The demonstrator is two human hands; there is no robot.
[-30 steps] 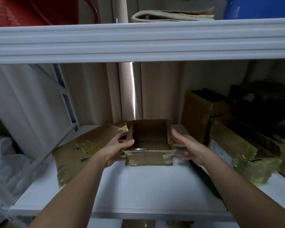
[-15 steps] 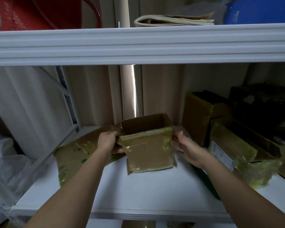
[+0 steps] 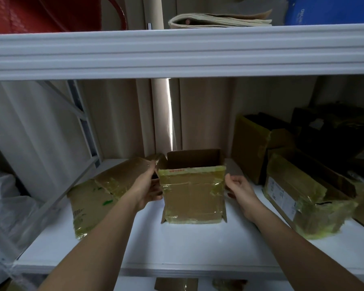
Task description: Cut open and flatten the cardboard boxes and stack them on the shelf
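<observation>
Standing upright now after being tipped on the white shelf (image 3: pixel 177 244), the small brown taped cardboard box (image 3: pixel 192 196) is gripped by left hand (image 3: pixel 147 187) and right hand (image 3: pixel 239 189), unflattened, ready for cutting.

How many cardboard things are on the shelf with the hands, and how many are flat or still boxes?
Flat cardboard: 1
Box held by the left hand and right hand, open at the top: 1
Other boxes, right side: at least 2; the dark far corner is unclear
Total: at least 4
</observation>
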